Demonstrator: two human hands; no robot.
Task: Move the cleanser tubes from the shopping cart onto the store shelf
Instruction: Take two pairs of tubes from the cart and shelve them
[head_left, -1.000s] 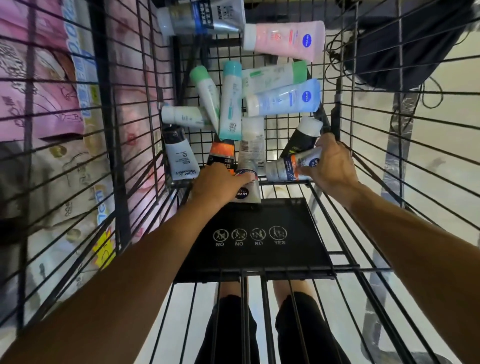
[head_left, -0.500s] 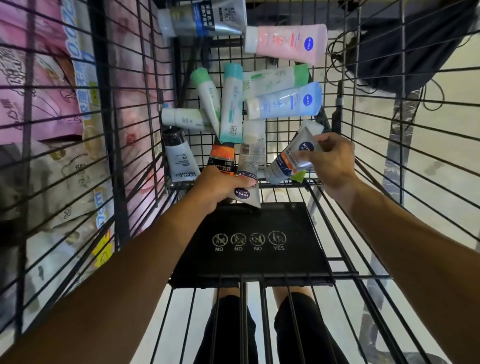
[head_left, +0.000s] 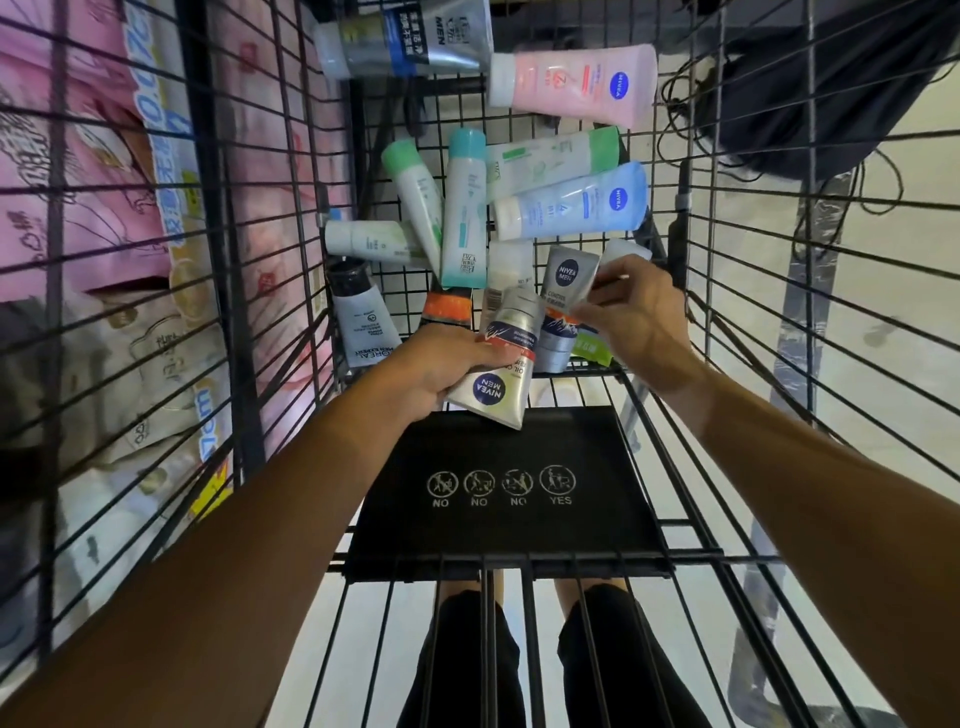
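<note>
Both arms reach down into the black wire shopping cart (head_left: 670, 322). My left hand (head_left: 431, 369) grips a silver Nivea Men tube (head_left: 496, 384), lifted off the cart floor with its crimped end toward me. My right hand (head_left: 636, 317) pinches a second grey Nivea Men tube (head_left: 561, 301), held upright just right of the first; a green tube (head_left: 589, 348) pokes out under that hand. Several more cleanser tubes lie on the cart floor beyond, among them a blue tube (head_left: 571, 205), a teal-capped tube (head_left: 462, 208) and a pink tube (head_left: 576, 83).
A black plastic flap (head_left: 498, 530) with warning icons covers the near cart end. Pink and white packaged goods (head_left: 104, 208) fill the shelving outside the cart's left wall. A dark bag with cables (head_left: 810, 88) lies outside at the upper right. My legs show below the cart.
Both hands have lifted their tubes off the cart floor and toward me. The right hand's tube has swung from lying sideways to upright; the left hand's tube has risen clear of the pile.
</note>
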